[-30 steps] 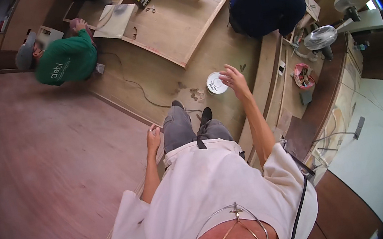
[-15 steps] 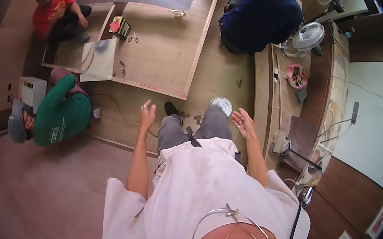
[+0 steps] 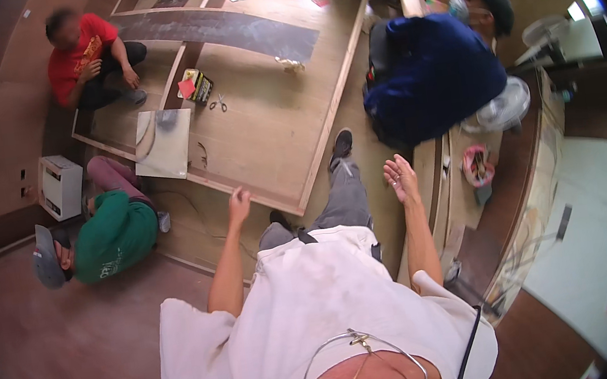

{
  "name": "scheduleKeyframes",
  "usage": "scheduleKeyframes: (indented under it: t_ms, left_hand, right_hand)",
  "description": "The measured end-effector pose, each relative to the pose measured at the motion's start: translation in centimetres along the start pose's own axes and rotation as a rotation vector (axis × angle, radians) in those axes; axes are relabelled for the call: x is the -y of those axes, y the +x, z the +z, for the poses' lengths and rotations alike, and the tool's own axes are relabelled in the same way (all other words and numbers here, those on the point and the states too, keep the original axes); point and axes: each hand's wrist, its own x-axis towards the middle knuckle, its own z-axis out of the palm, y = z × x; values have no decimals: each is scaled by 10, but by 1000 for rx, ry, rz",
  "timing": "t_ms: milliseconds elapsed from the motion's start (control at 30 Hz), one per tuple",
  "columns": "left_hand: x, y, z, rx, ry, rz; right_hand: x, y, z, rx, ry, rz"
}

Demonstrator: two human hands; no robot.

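Observation:
My left hand point(image 3: 239, 204) hangs by the near edge of a large wooden frame point(image 3: 320, 141), its fingers loosely bent and nothing seen in them. It overlaps that edge in view; whether it touches the wood I cannot tell. My right hand point(image 3: 400, 179) is held out to the right of my leg, palm partly turned up, fingers apart and no object in it. Below it runs a low wooden ledge. On the frame lie a pale square panel point(image 3: 177, 146), scissors point(image 3: 218, 103) and a black-and-yellow tin point(image 3: 201, 88).
Left sits a person in green point(image 3: 115, 241) beside a white box point(image 3: 62, 187). Another in red point(image 3: 83, 57) crouches far left, and one in dark blue point(image 3: 430, 77) bends over at right. Beyond are a fan point(image 3: 505, 103) and a pink bag point(image 3: 478, 166).
I have stepped forward, one foot now alongside the frame's right edge. The frame's near corner and the person in blue appear closer. Both hands stay without an object.

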Motion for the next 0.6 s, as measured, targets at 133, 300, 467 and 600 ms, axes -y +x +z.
scheduleKeyframes:
  t_ms: [133,300,467,600]
  left_hand:
    - [0,-52,5,-180,-165,-608]
    - [-51,-88,26,-276,-171,-725]
    - [-90,-23,41,-268,-28,-493]
    - [-122,54,45,-286,6,-246]
  right_hand:
    - [54,145,41,47,-100,148]
    - [113,241,120,191,-467,82]
    - [123,313,149,325,-371,80]
    - [90,331,161,218,-387,261]
